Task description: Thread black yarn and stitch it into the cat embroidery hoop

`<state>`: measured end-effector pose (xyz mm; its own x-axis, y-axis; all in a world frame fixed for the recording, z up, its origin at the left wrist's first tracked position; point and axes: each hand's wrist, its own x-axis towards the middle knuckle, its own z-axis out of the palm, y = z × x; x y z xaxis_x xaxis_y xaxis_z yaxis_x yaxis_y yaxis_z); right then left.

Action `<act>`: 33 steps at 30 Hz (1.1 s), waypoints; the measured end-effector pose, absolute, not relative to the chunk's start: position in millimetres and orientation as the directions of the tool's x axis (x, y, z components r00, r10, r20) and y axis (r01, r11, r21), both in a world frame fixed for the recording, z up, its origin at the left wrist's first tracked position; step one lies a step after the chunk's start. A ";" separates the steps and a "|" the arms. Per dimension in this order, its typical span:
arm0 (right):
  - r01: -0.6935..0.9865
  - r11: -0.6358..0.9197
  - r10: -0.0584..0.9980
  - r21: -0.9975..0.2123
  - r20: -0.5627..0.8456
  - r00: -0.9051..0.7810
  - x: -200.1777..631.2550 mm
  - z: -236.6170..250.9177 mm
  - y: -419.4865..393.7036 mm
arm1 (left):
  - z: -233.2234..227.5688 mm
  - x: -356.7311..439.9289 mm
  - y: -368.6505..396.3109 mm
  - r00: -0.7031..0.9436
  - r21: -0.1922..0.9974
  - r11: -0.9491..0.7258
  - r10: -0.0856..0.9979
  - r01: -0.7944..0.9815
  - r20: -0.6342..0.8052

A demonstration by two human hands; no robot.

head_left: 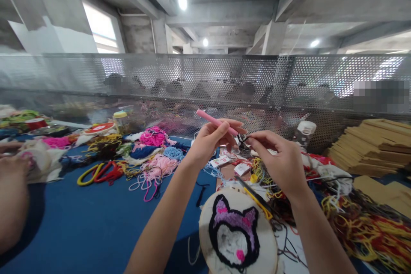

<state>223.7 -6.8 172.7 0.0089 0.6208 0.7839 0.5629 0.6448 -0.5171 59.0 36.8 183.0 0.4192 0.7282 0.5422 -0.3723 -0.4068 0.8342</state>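
The left hand (208, 139) is grasping a pink pen-shaped tool (208, 117), and the right hand (284, 154) is pinching a bit of black yarn (243, 139) near the tool's lower end. Both are hanging in the air above the desk (96, 227). I cannot tell if the yarn is going through the tool, because that spot is looking too small. If the right grip is pinching too softly, the yarn could be slipping away. If the hands are pulling too hard, it could be snapping. The round hoop (237, 231) with the purple and black picture is lying below the hands. A black and yellow tool (257, 198) is resting right by its edge, so a bump could be poking the cloth. Messy yarn (369, 227) is sitting on the right, and its loose ends could be tangling with the black bit.
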 end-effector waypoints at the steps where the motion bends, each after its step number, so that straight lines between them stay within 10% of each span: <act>1: 0.567 0.641 0.622 -0.518 0.783 0.012 224.6 173.3 -6.9 | 182.9 58.8 37.4 0.406 0.831 -0.406 0.734 -0.380 0.544; 33: 0.643 0.599 0.663 -0.477 0.746 -0.065 225.5 167.6 -3.1 | 170.5 70.9 42.5 0.509 0.897 -0.324 0.741 -0.300 0.438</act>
<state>225.5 -3.1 167.6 -0.0650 0.6628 0.7460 0.6430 0.5995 -0.4767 70.9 42.5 170.5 0.5087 0.7414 0.4377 -0.3002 -0.3237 0.8973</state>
